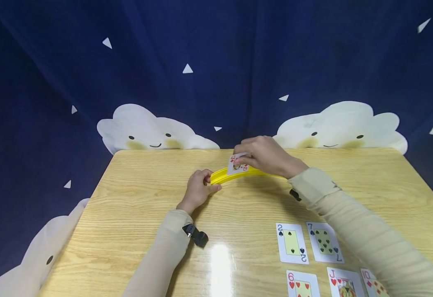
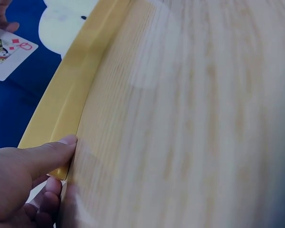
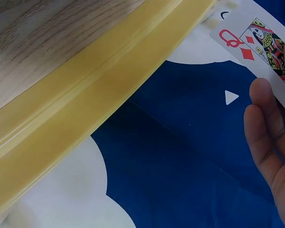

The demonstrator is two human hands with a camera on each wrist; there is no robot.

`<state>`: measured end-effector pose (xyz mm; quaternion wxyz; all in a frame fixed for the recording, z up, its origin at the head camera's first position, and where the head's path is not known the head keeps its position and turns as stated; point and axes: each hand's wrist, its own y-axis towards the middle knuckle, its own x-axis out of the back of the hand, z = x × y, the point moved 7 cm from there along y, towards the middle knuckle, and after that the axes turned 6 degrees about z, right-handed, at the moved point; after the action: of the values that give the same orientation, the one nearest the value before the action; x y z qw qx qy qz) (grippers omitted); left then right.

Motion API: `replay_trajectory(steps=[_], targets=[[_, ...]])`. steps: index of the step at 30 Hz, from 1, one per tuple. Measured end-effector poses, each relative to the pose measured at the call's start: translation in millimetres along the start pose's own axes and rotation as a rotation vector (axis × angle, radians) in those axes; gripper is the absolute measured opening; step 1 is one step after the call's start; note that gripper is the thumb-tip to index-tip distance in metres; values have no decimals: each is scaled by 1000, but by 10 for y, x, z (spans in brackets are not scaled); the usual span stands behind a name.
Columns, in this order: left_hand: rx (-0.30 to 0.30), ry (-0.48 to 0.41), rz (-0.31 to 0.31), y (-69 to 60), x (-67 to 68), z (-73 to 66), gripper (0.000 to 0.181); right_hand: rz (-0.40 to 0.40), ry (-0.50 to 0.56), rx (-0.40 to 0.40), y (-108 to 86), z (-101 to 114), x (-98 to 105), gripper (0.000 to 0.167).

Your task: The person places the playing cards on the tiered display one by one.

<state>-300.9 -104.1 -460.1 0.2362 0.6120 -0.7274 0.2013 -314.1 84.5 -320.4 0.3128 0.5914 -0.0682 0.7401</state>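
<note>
A curved yellow card holder (image 1: 221,177) with a lengthwise groove stands toward the far side of the wooden table. At its left end my left hand (image 1: 197,189) pinches it, thumb (image 2: 61,149) on the near face and fingers behind. My right hand (image 1: 266,156) holds a queen of diamonds (image 3: 249,42) between thumb and fingers, above the holder. The card (image 2: 19,54) appears apart from the holder in both wrist views. In the head view the right hand and forearm hide part of the holder's right side.
Face-up cards lie at the table's front right: a two of spades (image 1: 292,243), a seven of spades (image 1: 325,242), a six of hearts (image 1: 302,284), a jack of hearts (image 1: 344,284) and a ten of diamonds (image 1: 374,285). The right sleeve partly covers the ten. A blue curtain (image 1: 216,37) hangs behind.
</note>
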Motion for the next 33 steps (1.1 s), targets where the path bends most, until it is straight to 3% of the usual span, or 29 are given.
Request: replay_trajectory(steps=[21, 33], targets=[[-25, -5, 6, 24, 8, -4, 31, 28, -28, 13, 198, 61, -48, 12], [8, 1, 24, 32, -27, 49, 32, 25, -33, -3, 226, 0, -118, 9]])
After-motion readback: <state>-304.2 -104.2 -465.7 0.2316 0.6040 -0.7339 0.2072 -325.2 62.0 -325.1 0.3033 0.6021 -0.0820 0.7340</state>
